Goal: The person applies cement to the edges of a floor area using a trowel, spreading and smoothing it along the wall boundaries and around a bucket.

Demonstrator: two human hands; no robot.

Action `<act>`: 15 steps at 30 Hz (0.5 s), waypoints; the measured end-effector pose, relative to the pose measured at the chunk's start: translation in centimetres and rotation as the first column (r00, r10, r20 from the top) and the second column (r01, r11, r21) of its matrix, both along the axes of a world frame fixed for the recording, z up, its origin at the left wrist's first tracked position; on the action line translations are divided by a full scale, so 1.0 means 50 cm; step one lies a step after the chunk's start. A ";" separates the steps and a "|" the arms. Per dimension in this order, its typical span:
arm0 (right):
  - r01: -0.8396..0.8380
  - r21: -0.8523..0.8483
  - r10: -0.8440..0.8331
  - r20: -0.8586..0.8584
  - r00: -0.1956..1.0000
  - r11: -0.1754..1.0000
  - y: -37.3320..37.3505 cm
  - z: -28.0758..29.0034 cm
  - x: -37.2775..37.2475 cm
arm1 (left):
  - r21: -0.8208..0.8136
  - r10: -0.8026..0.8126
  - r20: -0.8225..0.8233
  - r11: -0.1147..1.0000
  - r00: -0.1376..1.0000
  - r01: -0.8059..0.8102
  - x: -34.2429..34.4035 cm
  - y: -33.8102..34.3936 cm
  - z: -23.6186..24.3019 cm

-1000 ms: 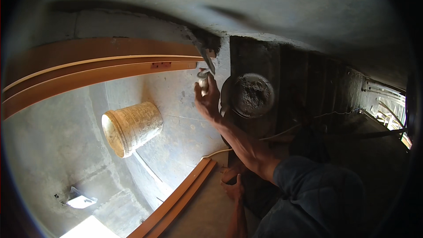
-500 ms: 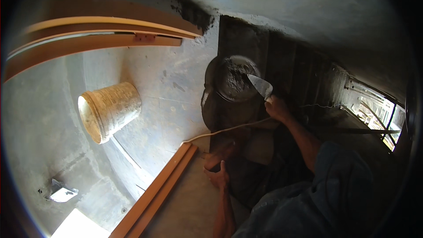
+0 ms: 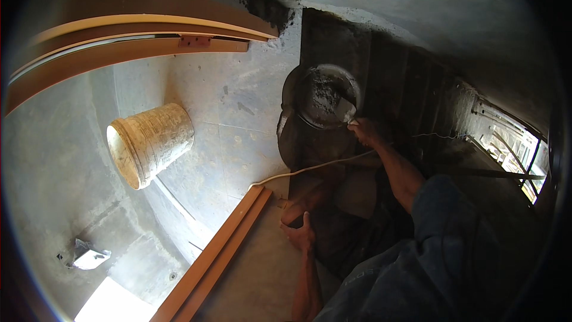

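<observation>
My right hand (image 3: 366, 132) grips the handle of a trowel (image 3: 345, 111). Its metal blade dips into the right side of a round pan (image 3: 357, 86) that holds wet grey mortar (image 3: 323, 96). Lower down and to the left, my left hand (image 3: 300, 235) is curled, thumb raised, beside the orange-brown frame. Something dark shows between its thumb and fingers; I cannot make out what it is. A bare leg or foot (image 3: 308, 201), dim in the shadow, lies just above that hand.
A stained pale bucket (image 3: 161, 143) lies on its side at the left. Orange-brown frame pieces (image 3: 208, 256) run along the lower left, with more (image 3: 161, 27) at upper left. A thin cable (image 3: 310, 169) crosses below the pan. At the right, a bright opening (image 3: 509, 149) has bars.
My right hand has moved slightly left and up, and the trowel blade has tilted down into the mortar. The left hand keeps its curled pose. The whole view has shifted a little.
</observation>
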State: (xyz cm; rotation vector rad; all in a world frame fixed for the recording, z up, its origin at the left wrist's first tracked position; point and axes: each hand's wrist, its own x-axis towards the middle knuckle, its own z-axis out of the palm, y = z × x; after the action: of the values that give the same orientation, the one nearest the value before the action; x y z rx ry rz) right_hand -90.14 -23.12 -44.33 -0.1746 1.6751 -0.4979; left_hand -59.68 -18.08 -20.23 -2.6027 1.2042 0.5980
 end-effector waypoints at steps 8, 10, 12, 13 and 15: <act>-0.089 -0.495 0.001 -0.175 0.985 0.864 0.025 0.039 -0.030 | 0.007 0.011 0.001 1.000 1.000 -0.011 0.007 0.003 0.002; 0.020 -0.463 -0.026 -0.006 1.000 0.886 0.018 0.068 -0.043 | -0.007 0.010 -0.009 1.000 1.000 -0.010 0.009 0.011 0.004; 0.119 -0.421 -0.050 0.173 0.984 0.899 -0.001 0.113 -0.051 | -0.043 -0.048 0.073 0.998 0.996 0.052 0.029 0.028 -0.015; 0.245 -0.362 -0.146 0.280 0.949 0.899 -0.001 0.150 -0.061 | -0.048 -0.060 0.067 0.997 0.996 0.063 0.024 0.023 -0.018; 0.366 -0.298 -0.242 0.382 0.892 0.882 -0.009 0.201 -0.068 | -0.006 -0.039 0.034 0.999 0.999 0.040 0.001 0.011 -0.009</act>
State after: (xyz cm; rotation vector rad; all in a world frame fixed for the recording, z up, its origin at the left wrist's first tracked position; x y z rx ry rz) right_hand -93.52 -23.59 -34.31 -0.0825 1.2656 -1.0261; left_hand -59.63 -17.54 -20.69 -2.5771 1.2461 0.5414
